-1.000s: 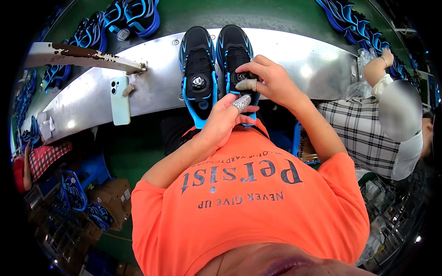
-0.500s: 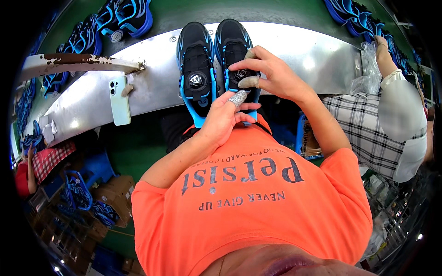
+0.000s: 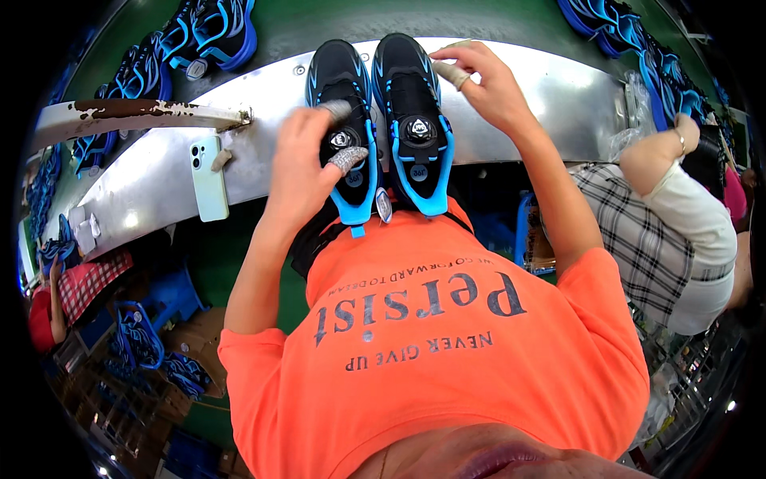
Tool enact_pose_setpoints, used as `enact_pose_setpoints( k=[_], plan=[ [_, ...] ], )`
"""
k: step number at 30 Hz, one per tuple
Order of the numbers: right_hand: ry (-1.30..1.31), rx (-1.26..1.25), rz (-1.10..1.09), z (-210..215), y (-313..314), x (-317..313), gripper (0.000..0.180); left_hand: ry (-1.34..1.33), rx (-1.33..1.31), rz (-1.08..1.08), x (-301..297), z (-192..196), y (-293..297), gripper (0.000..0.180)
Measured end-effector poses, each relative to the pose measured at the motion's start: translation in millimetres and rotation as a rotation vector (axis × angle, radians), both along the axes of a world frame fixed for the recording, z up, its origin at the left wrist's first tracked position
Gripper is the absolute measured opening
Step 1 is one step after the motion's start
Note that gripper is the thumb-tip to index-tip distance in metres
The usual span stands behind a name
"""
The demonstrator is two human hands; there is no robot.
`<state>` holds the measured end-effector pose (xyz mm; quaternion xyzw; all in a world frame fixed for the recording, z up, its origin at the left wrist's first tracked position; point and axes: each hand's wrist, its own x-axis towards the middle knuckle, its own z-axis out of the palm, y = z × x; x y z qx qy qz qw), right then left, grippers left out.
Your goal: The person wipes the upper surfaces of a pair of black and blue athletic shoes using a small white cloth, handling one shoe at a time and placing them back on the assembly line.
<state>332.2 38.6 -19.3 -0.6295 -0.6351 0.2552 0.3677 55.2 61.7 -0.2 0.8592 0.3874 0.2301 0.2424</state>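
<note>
Two black and blue sports shoes stand side by side, toes pointing away, on the bench edge in front of me. My left hand [image 3: 307, 156] is over the left shoe [image 3: 335, 64]. Its thumb and forefinger, in grey finger covers, are spread either side of the round dial [image 3: 341, 140]; the hand is slightly blurred. Beside the toe of the right shoe [image 3: 401, 60] is my right hand [image 3: 483, 80], its fingers in beige covers, apart and holding nothing. The right shoe's dial [image 3: 417, 129] is uncovered. A small oval tag [image 3: 384, 205] hangs between the heels.
A pale green phone [image 3: 209, 180] lies left on the metal bench [image 3: 527, 104], near a chipped metal bar [image 3: 144, 112]. More shoes [image 3: 211, 32] stand on the green surface beyond. A co-worker's arm [image 3: 658, 156] reaches in at right; another person [image 3: 60, 307] is at far left.
My right hand has left the right shoe's dial and moved up beside its toe. My left hand has gone from the right shoe's heel to the left shoe's dial.
</note>
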Motion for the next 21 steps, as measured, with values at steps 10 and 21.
enact_pose_setpoints(
  k=[10,21],
  plan=[
    [-0.047,-0.105,0.15,-4.1,36.7,-20.9,0.019,-0.1,-0.305,0.018,3.7,5.3,3.7,0.042],
    [-0.094,-0.119,0.276,-7.2,67.7,-48.4,0.02,-0.053,-0.439,-0.164,1.6,9.8,18.2,0.038]
  ],
)
